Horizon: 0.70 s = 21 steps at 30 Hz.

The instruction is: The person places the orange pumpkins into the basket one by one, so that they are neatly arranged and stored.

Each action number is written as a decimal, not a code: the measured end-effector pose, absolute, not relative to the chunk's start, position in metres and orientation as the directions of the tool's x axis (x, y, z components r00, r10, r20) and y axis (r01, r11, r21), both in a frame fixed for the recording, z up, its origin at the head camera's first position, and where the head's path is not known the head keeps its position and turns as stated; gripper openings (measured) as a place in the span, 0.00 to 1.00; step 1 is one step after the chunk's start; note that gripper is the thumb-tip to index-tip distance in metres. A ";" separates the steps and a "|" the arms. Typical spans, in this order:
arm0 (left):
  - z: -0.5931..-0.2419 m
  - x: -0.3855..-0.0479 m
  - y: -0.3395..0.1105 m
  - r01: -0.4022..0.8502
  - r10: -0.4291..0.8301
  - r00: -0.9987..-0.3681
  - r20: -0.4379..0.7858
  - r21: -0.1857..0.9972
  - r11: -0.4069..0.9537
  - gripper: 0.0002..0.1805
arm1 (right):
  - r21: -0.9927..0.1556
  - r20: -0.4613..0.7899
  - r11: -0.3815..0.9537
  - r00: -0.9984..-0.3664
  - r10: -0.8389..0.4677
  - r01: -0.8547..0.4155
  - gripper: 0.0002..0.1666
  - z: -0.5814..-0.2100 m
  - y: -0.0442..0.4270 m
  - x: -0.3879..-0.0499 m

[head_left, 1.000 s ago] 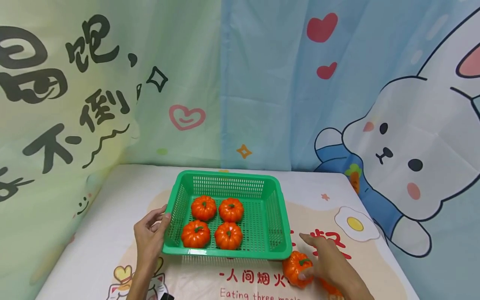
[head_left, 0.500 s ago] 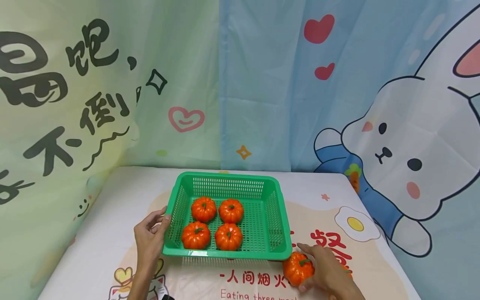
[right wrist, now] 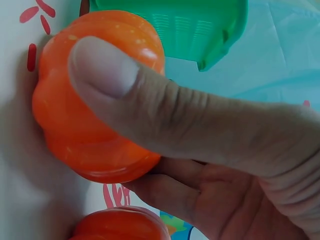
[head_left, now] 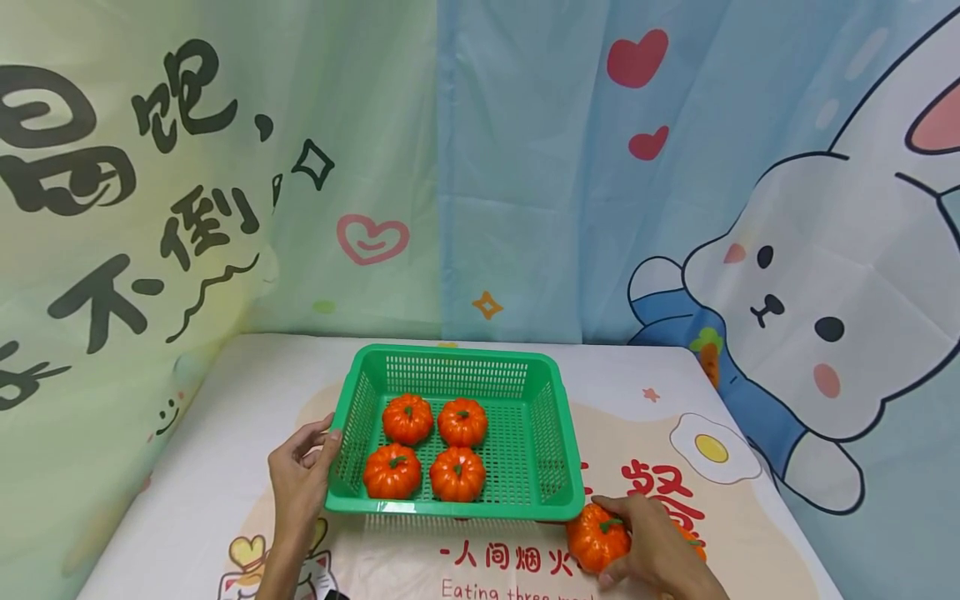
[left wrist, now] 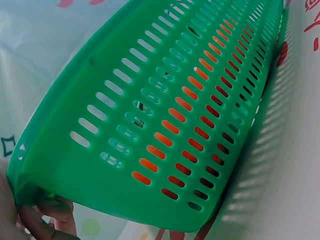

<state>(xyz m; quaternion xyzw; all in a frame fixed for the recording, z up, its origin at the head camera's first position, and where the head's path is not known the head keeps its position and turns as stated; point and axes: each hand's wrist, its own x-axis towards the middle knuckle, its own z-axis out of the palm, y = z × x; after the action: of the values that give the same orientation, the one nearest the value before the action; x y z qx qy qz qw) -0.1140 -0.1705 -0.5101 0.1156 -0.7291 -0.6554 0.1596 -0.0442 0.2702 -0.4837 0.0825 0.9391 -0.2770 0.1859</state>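
A green plastic basket (head_left: 536, 507) stands on the table with several small orange toy pumpkins (head_left: 457, 473) inside its left part. My left hand (head_left: 300, 467) holds the basket's left rim; in the left wrist view fingers (left wrist: 55, 212) curl under that rim. Just off the basket's front right corner, my right hand (head_left: 656, 542) grips another orange pumpkin (head_left: 596, 537). Its thumb (right wrist: 107, 75) lies across the pumpkin in the right wrist view, and the other fingers are partly hidden behind it. A further pumpkin (right wrist: 122, 225) lies beside this hand, mostly covered in the head view.
The table (head_left: 187, 500) wears a white and beige cloth printed with red lettering and a fried egg (head_left: 711, 448). Behind it hangs a printed curtain (head_left: 517, 208) with a rabbit. Bare cloth shows in the basket's right side through its perforated floor.
My right hand has lowered its index finger and closed around the pumpkin by the corner. The pumpkin behind it shows a little differently. Left hand and basket stay put.
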 end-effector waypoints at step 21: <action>-0.512 -0.115 -0.171 0.039 -0.375 -0.924 0.077 0.994 0.107 0.19 | -0.531 -0.360 0.802 -0.930 0.078 0.273 0.53 -0.473 0.268 -0.037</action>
<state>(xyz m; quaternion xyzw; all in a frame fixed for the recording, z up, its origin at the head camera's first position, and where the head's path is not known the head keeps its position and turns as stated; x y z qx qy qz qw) -0.1151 -0.1712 -0.5116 0.1154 -0.7270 -0.6583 0.1573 -0.0366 0.2680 -0.4727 0.0941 0.9352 -0.3002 0.1624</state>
